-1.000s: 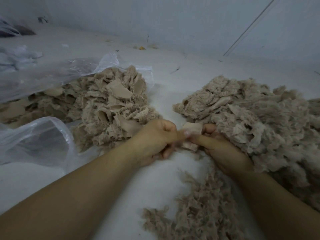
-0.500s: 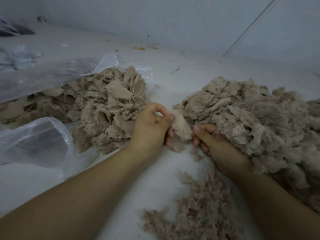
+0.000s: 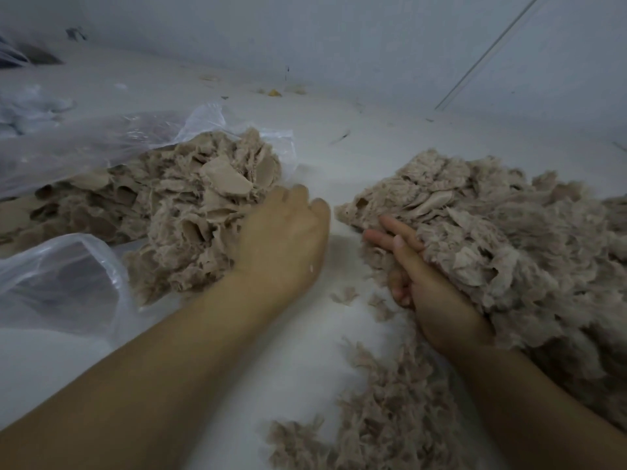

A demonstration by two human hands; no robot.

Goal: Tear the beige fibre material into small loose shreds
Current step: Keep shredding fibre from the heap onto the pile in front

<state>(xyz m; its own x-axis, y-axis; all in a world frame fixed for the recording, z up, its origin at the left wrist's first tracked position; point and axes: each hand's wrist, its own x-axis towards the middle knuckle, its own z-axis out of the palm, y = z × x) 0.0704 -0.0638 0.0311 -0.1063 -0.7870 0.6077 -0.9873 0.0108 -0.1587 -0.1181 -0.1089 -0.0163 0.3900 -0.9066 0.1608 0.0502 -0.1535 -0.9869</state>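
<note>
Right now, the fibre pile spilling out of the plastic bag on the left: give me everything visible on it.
The left fibre pile is a beige heap of matted, ragged-edged pieces, coarser than shreds, with several flat smooth flaps showing near its top. It lies on the white surface, its far side running back under the clear plastic bag, whose mouth it spills from. The left hand rests against its right edge, fingers reaching into the material; whether they grip any cannot be seen. It lies apart from the shredded heap on the right.

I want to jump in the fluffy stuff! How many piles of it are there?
3. One pile spills from the plastic bag by the left hand, one big pile is by the right hand, and one small pile sits nearest. More may be hidden.
</note>
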